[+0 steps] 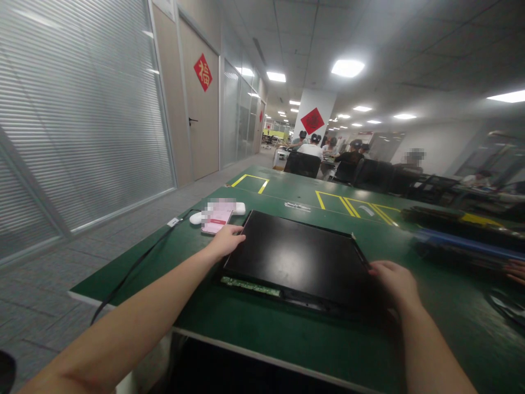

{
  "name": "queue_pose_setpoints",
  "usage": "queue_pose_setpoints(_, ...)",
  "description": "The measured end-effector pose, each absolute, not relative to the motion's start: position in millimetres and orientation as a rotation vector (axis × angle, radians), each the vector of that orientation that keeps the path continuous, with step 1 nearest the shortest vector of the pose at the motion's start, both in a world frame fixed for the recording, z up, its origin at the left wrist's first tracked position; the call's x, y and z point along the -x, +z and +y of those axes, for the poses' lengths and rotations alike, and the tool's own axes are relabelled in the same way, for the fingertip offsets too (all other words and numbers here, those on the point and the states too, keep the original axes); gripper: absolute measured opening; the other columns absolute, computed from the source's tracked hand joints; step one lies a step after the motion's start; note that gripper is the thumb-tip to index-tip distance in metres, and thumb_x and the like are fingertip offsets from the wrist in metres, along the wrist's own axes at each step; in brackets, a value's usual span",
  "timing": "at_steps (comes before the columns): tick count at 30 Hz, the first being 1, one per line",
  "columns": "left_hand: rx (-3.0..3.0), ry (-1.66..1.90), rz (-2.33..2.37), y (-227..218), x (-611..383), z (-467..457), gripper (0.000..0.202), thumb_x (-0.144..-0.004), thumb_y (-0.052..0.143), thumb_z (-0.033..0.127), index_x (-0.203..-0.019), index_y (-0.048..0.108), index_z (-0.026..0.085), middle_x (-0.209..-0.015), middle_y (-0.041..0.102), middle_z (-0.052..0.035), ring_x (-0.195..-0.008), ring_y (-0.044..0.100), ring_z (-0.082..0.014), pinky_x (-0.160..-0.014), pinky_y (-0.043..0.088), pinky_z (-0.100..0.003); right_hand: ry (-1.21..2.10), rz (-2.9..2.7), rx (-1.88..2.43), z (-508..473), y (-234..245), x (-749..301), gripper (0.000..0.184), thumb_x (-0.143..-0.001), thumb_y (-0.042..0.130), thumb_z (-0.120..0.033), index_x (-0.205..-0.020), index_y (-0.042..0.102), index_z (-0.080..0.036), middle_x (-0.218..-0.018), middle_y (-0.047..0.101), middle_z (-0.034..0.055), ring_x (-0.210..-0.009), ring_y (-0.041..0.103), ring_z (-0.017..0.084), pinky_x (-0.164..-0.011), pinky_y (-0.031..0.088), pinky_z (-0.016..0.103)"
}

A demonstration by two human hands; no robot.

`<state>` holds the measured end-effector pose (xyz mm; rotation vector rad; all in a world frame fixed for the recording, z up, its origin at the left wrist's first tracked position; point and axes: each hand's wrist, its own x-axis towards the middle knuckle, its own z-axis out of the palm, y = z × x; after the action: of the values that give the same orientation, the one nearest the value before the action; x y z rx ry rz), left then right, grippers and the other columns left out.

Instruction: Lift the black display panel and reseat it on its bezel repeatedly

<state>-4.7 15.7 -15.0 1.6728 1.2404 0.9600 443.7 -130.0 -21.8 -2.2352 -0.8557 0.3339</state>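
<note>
Bare forearms (139,317) reach in from the lower corners, their hands set on opposite sides of a wide black panel (295,257). It sits face up on the green bench (324,347), directly in front of the person, between the two sets of fingers. At its near side a strip of green circuit board (250,286) shows, left of the middle.

On the left hand (226,242), the thumb and forefinger meet the panel's left edge toward its far corner, the thumb tip at the dark face; these fingers grasp that side. On the right hand (396,279), bent fingers touch the opposite edge with their tips, nearer the person. That hand is blurred and its underside hidden, so I cannot tell whether it grips or merely rests there.

Just beyond the left fingers lies a phone (217,221) with a pink screen, partly pixelated, between two white rounded ends (238,208). A black cable (141,262) runs across the bench's left side and over its edge. Yellow tape (246,176) marks outlines toward the far end. To the right, well apart from the panel, are long dark parts and a blue one (471,244), with another person's hand (515,270) at the picture's edge.
</note>
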Motion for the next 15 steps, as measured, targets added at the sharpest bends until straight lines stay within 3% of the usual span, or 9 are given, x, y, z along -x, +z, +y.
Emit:
queue_pose_setpoints(5, -1.763, 0.984, 1.246, -13.7, 2.9, 14.1, 0.016, -0.064, 0.062, 0.019, -0.072, 0.076, 0.019, -0.071, 0.072, -0.0045, -0.085, 0.066, -0.0284, -0.077, 0.049, -0.032, 0.332, -0.87, 2.225, -129.7, -23.4, -446.1, 0.031, -0.068, 0.056, -0.042, -0.085, 0.073, -0.023, -0.082, 0.075, 0.006, -0.086, 0.065, 0.028, -0.068, 0.044, 0.036)
queue_pose_setpoints(10, -1.886, 1.008, 1.321, -17.9, 3.1, 18.4, 0.009, -0.062, 0.064, 0.018, -0.064, 0.073, 0.021, -0.08, 0.073, -0.0053, -0.094, 0.063, -0.0298, -0.087, 0.047, -0.034, 0.361, -0.842, 2.217, -129.2, -25.0, -447.6, 0.031, -0.066, 0.058, -0.042, -0.085, 0.074, -0.023, -0.083, 0.075, 0.0065, -0.084, 0.065, 0.028, -0.065, 0.044, 0.035)
queue_pose_setpoints(15, -1.928, 0.984, 1.383, -24.4, 3.7, 23.0, 0.011, -0.063, 0.065, 0.018, -0.068, 0.074, 0.02, -0.09, 0.073, -0.0078, -0.101, 0.061, -0.0301, -0.096, 0.044, -0.035, 0.373, -0.837, 2.213, -128.7, -26.2, -449.3, 0.03, -0.067, 0.058, -0.041, -0.086, 0.073, -0.023, -0.083, 0.075, 0.0063, -0.086, 0.065, 0.028, -0.066, 0.043, 0.035)
